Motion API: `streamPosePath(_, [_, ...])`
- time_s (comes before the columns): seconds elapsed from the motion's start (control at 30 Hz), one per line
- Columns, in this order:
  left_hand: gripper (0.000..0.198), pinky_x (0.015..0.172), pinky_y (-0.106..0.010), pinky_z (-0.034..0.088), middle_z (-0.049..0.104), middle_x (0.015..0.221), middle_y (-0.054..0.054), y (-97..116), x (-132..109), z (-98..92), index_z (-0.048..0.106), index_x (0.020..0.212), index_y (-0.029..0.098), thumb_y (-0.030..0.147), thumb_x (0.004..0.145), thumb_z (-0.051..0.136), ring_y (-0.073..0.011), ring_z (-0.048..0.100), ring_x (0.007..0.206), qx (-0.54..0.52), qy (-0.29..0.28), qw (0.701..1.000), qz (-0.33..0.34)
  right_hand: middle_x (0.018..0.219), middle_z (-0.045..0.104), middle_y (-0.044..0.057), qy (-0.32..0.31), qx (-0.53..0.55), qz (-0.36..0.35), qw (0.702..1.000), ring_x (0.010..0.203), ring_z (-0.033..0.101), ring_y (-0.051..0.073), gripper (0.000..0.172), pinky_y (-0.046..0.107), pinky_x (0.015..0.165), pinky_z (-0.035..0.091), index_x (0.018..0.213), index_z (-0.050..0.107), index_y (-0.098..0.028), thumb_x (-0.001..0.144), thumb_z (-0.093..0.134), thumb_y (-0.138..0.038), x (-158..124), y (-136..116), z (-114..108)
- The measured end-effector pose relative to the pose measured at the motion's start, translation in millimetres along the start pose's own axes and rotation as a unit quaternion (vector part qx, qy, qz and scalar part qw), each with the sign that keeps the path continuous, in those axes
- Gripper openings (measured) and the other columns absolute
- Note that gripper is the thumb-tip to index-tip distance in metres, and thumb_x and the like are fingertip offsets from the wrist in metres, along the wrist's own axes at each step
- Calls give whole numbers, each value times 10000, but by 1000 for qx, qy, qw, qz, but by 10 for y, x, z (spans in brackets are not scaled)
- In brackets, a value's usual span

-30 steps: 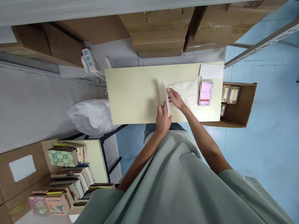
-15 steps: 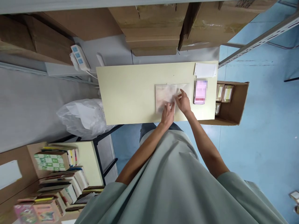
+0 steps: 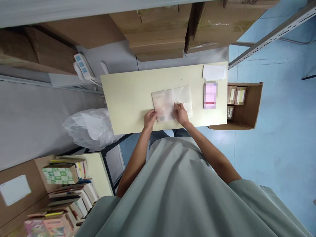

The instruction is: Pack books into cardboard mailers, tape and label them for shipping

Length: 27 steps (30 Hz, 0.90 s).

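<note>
A thin pale booklet in a clear plastic sleeve (image 3: 164, 103) lies flat on the pale yellow table (image 3: 128, 98). My left hand (image 3: 149, 118) grips its near left corner, fingers curled. My right hand (image 3: 181, 113) pinches the sleeve's near right part, over a clear bag (image 3: 184, 95) that spreads to the right under the booklet. A pink card (image 3: 210, 95) and a white paper (image 3: 214, 72) lie further right on the table.
An open cardboard box (image 3: 249, 102) with small packets stands right of the table. Large cartons (image 3: 158, 33) are stacked behind it. A white plastic bag (image 3: 91, 126) and a power strip (image 3: 82, 65) sit to the left. Books (image 3: 66, 191) fill a box at lower left.
The booklet, held on edge a second ago, has been laid flat and slid left. My left hand moved to its near left corner; my right hand followed leftward.
</note>
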<state>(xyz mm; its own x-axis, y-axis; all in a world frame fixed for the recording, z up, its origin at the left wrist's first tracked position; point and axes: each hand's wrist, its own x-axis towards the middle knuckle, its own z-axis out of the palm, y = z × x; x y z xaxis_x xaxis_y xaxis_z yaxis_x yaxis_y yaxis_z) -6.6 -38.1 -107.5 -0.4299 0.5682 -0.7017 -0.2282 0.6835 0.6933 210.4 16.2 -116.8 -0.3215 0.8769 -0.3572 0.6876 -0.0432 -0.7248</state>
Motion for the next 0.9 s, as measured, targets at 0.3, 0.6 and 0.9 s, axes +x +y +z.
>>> streamPosePath(0.3, [308, 1007, -452, 616, 769, 1085, -85, 193, -311, -702, 701, 1090, 175, 266, 820, 816, -255, 745, 1064, -7, 41, 999, 30, 1343, 639, 132, -86, -49, -6, 995, 1025, 704, 259, 525, 375, 960, 575, 1556, 595, -259, 1065, 432, -176, 80, -541, 528])
streamPosePath(0.6, [303, 759, -289, 601, 774, 1110, -65, 438, -691, 35, 646, 1126, 227, 365, 911, 808, -182, 738, 864, 193, 28, 959, 205, 1281, 739, 142, -63, -20, 13, 998, 1023, 768, 314, 433, 457, 968, 620, 1454, 672, -255, 1058, 503, -221, 46, -622, 355])
streamPosePath(0.9, [219, 1031, -438, 575, 673, 1238, -139, 289, -496, 1092, 566, 1135, 227, 227, 980, 722, -293, 701, 1175, 324, 5, 912, 250, 1288, 784, 162, 73, 72, 30, 994, 1024, 790, 261, 408, 409, 979, 637, 1309, 745, -173, 1107, 437, -348, -203, -128, -295])
